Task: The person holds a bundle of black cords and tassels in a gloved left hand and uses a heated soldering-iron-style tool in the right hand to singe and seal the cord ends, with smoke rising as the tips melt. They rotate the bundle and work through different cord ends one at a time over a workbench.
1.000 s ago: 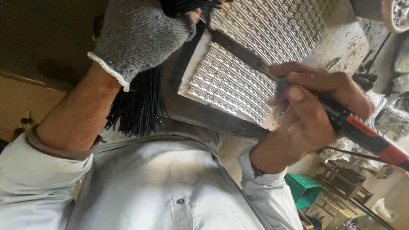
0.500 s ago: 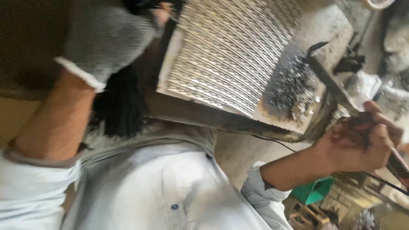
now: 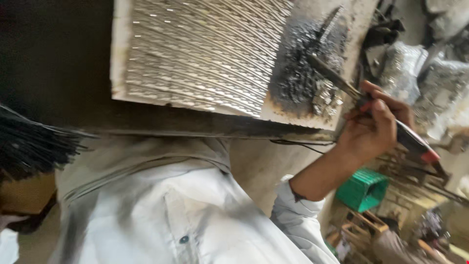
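My right hand [image 3: 372, 123] grips a long thin tool [image 3: 409, 138] with a red and black handle. Its metal tip rests in a dark pile of small silvery metal bits [image 3: 305, 66] on the right part of a white board [image 3: 118, 58]. Rows of fine silvery chain-like strips [image 3: 200, 56] cover most of that board. The board lies on a dark wooden ledge [image 3: 195, 124] just beyond my white shirt [image 3: 171, 210]. My left hand is out of view. A bundle of thin black strands [image 3: 34, 146] hangs at the left edge.
Crumpled shiny bags [image 3: 420, 78] lie to the right of the board. Below the ledge stand a green crate [image 3: 364, 188] and small wooden crates [image 3: 364, 225]. Thin metal rods [image 3: 415, 176] lie under my right hand.
My right hand has carried the tool from the chain rows rightward to the pile of metal bits. The grey-gloved left hand has left the view.
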